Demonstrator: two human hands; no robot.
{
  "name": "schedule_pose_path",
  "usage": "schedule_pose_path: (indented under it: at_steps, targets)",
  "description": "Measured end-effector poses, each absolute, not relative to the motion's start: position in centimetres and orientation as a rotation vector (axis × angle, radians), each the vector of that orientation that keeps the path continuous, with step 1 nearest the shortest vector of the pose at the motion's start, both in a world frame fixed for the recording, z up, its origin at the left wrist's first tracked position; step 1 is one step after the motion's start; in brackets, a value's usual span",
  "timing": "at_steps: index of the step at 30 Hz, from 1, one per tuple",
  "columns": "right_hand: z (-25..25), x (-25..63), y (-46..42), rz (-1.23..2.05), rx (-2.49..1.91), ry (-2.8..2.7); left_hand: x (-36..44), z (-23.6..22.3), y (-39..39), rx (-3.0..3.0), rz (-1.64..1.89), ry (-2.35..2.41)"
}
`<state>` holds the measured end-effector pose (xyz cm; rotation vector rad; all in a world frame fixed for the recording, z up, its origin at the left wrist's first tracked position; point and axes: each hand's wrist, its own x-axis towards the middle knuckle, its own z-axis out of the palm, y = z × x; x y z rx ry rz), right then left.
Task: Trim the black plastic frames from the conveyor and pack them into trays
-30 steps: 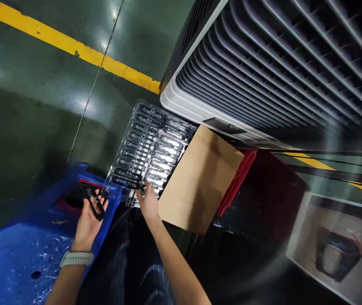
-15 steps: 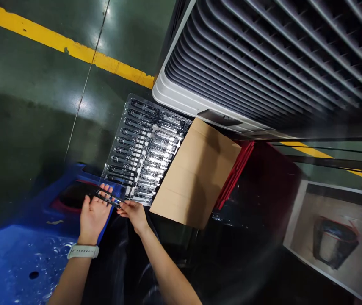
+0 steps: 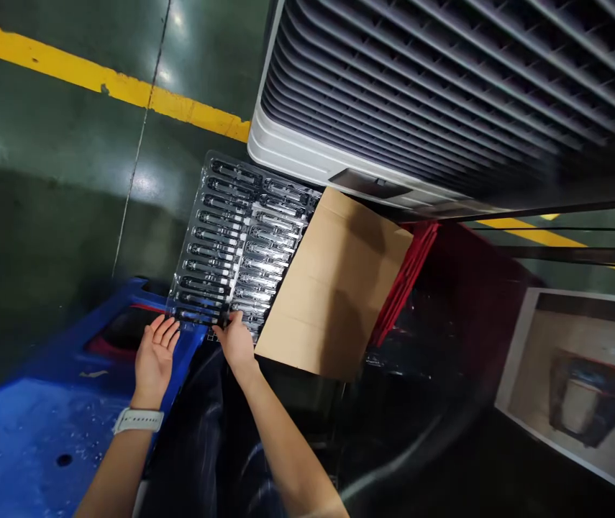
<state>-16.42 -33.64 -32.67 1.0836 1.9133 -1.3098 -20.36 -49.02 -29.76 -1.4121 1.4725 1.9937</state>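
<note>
A clear plastic tray (image 3: 204, 188) holds two columns of slim black parts in moulded slots. At its near edge a slim black part (image 3: 197, 316) lies along the lowest slot of the left column. My right hand (image 3: 238, 344) pinches the right end of this part; its exact kind cannot be made out. My left hand (image 3: 155, 363), with a pale watch band at the wrist, is palm up by the tray's near left corner. Its fingers are apart and hold nothing.
A brown cardboard sheet (image 3: 312, 302) overlaps the tray's right side, with red folded material (image 3: 405, 284) beyond it. A large slatted grille unit (image 3: 329, 155) stands behind. A blue plastic stool (image 3: 32, 417) is at the lower left. A white-edged box (image 3: 534, 338) stands at right.
The black part has gone from above my left palm down to the tray's near edge, carried by my right hand. My left hand has let go of it. The view has shifted slightly.
</note>
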Motion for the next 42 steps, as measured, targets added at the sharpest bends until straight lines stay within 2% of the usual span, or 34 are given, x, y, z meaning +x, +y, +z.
schedule_pose_path:
  at_steps: [8, 20, 22, 24, 27, 30, 37, 42]
  targets:
    - [-34.7, -17.3, -33.0, -1.681, 1.134, 1.669, -19.4, -30.7, -47.2, -1.316, 1.906, 1.532]
    - [-34.3, -20.0, -31.9, -1.930, 1.145, 1.530, -18.4, -30.9, -46.0, -1.093, 1.714, 1.684]
    - [-33.1, -17.6, -30.3, -1.948, 1.289, 1.627, -18.9, -30.6, -45.9, -1.047, 1.683, 1.746]
    - [-31.8, -13.6, -26.9, -1.815, 1.631, 1.860, -19.6, -30.2, -45.7, -0.980, 1.645, 1.803]
    - [-30.3, -6.2, -19.8, -1.223, 2.216, 2.120, -20.5, -29.8, -44.2, -0.814, 1.544, 1.818]
    - [-30.3, 0.0, -13.7, -0.977, 2.441, 1.988, -20.0, -30.5, -41.3, -0.618, 1.391, 1.754]
    - [-32.7, 6.1, -10.9, -1.326, 2.368, 1.812, -17.4, -34.0, -35.9, -0.457, 1.154, 1.838]
    - [-31.1, 11.9, -12.1, -1.534, 2.425, 1.691, -17.3, -32.5, -33.4, -0.332, 1.020, 1.755]
